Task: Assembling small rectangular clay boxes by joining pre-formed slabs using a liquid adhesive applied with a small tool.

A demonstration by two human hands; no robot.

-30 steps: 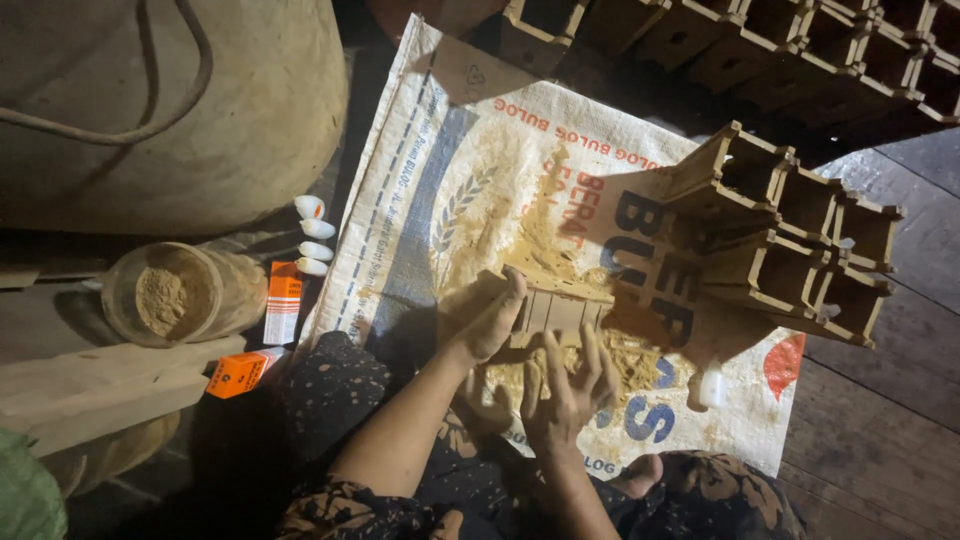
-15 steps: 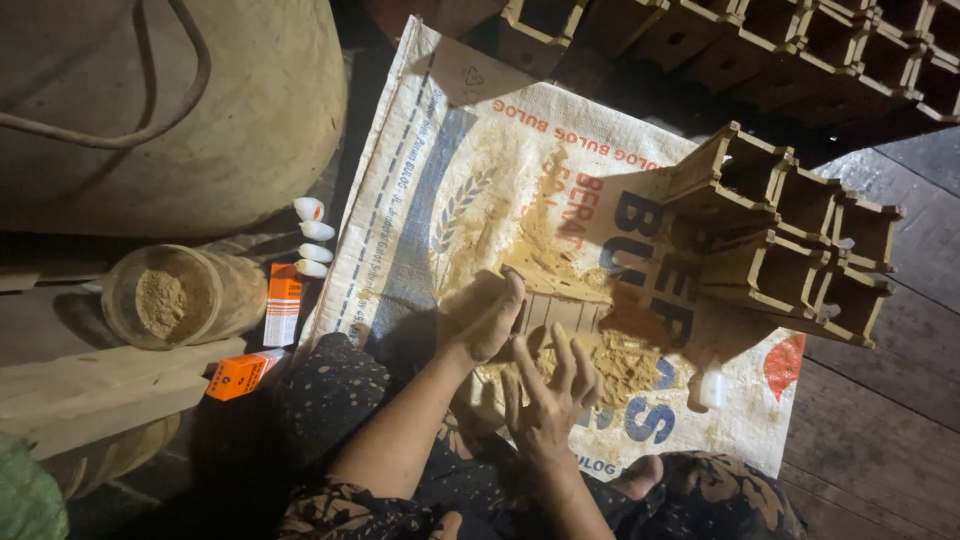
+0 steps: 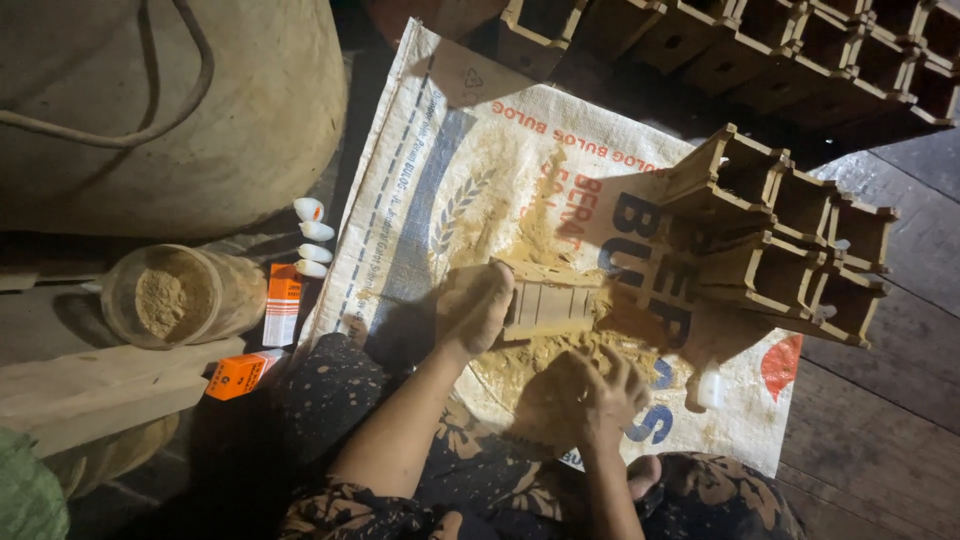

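Woven sack (image 3: 440, 200) flat on plank floor (image 3: 880, 430)

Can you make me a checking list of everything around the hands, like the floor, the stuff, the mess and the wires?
Surface: printed woven sack spread on dark wooden planks.
Job's things: slotted wooden strip; yellow-brown sawdust; wooden grid frame lying on the sack.
Clutter: jar of powder, two orange boxes, small white tips, small white bottle.
Hands: left hand rests on the strip; right hand in the sawdust, fingers spread.
Cables: cord across a big burlap sack.
Surroundings: more wooden frames beyond the sack.
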